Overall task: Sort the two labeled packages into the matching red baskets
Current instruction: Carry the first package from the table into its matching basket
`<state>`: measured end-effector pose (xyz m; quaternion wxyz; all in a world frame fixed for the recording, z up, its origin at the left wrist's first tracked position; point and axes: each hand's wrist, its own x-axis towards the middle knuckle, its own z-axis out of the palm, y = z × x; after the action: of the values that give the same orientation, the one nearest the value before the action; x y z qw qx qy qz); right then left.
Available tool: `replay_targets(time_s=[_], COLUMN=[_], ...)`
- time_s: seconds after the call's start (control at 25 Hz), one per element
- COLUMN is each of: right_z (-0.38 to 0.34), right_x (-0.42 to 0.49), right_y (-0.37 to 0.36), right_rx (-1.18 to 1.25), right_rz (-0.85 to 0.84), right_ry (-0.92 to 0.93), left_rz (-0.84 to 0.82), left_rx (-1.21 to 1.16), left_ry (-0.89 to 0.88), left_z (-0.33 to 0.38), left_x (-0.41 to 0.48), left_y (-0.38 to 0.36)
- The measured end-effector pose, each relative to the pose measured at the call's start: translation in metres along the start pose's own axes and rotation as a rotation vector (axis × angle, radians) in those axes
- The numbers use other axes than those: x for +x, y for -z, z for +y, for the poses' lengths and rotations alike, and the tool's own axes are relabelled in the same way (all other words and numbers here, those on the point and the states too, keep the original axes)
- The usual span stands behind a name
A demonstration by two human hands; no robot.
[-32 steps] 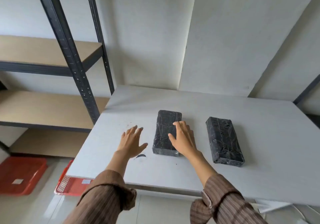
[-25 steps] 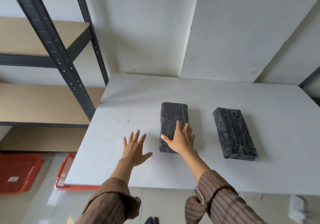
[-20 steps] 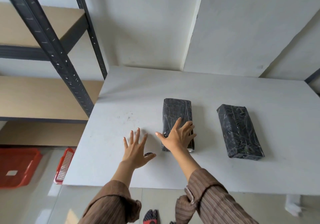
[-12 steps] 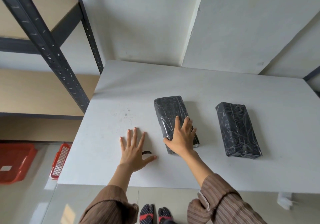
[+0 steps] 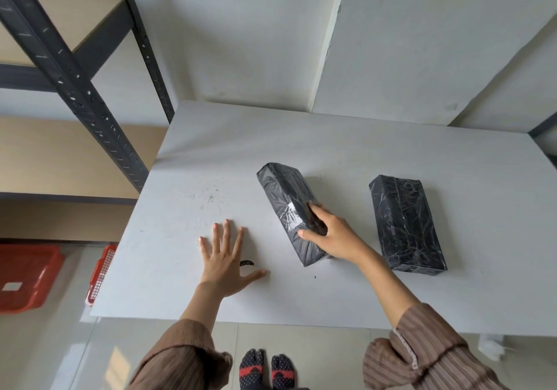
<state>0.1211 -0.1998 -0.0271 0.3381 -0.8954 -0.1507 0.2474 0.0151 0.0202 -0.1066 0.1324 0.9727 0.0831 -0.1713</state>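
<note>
Two black wrapped packages lie on the white table (image 5: 331, 148). My right hand (image 5: 334, 236) grips the near end of the left package (image 5: 286, 199) and tips it up on its edge; a pale patch shows on its exposed face. The right package (image 5: 407, 223) lies flat, untouched, to the right of that hand. My left hand (image 5: 224, 260) rests flat on the table with fingers spread, left of the tilted package. Two red baskets stand on the floor at the left: one (image 5: 27, 275) with a white label, the other (image 5: 101, 272) half hidden under the table edge.
A dark metal shelving rack (image 5: 81, 97) with wooden shelves stands to the left of the table. White walls close in behind. A small dark mark (image 5: 246, 263) is on the table by my left hand. My feet (image 5: 265, 368) show below the near edge.
My right hand has closed on the left package and tipped it up onto its side, turning its far end leftward. My left hand has settled flat on the table.
</note>
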Motion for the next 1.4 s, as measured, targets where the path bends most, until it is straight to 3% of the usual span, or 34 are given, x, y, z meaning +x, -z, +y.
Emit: replay_targets(time_s=[0.12,0.28,0.4,0.6,0.68,0.84,1.08,1.28,1.4], right_z=[0.002,0.004,0.001,-0.005,0.003,0.014,0.022,0.025,0.024], right_x=[-0.007,-0.015,-0.012,-0.003,0.002,0.031,0.081,0.099,0.079], right_y=[0.014,0.014,0.013,0.007,0.017,0.047,0.063,0.054,0.033], right_rx=[0.053,-0.278,-0.404,-0.300,-0.146,0.094,0.197,-0.062,-0.127], right_rz=[0.036,0.227,0.343,0.454,0.407,0.085,-0.145,-0.094,0.232], right_ry=[0.056,0.115,0.035,-0.024,0.002,-0.016,-0.059,-0.087,-0.248], left_rz=[0.001,-0.005,-0.015,-0.031,-0.030,-0.026,-0.047,-0.051,-0.025], left_rx=[-0.003,0.004,0.009,0.013,0.001,-0.007,0.003,0.014,-0.017], left_ry=[-0.004,-0.003,-0.004,-0.008,-0.012,-0.019,-0.014,-0.005,-0.012], left_z=[0.001,0.001,0.002,0.001,0.001,0.001,0.000,-0.001,-0.002], left_x=[-0.001,-0.001,-0.002,-0.002,-0.002,-0.002,-0.002,-0.001,-0.001], left_y=[0.001,0.002,0.002,0.002,0.001,0.001,0.001,-0.001,-0.004])
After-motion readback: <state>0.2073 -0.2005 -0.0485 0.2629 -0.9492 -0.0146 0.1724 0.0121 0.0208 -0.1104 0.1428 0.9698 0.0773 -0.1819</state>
